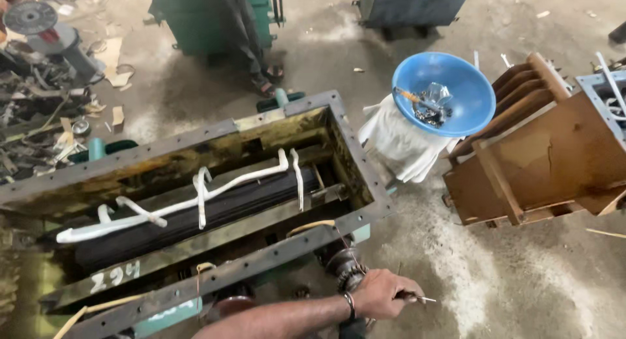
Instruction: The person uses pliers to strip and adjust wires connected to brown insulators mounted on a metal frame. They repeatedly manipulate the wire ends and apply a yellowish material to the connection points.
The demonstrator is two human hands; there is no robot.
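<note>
One hand (380,292) reaches along the near outer wall of the open metal tank (355,218), grip clenched on a thin tool (417,299) beside the dark bushing (342,266). The other hand is out of view. A blue bowl (456,78) of small parts sits on white cloth (398,143), off the gritty floor.

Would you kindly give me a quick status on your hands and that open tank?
One hand gripping a thin metal tool beside the open metal tank; which hand, unclear. Other hand out of view. White-taped leads lie inside. Blue bowl sits apart.

A blue bowl (443,91) holding small metal parts rests on a white cloth (398,143) at far right. Beside it stands a brown wooden frame (541,163). Scrap (39,98) lies far left.
</note>
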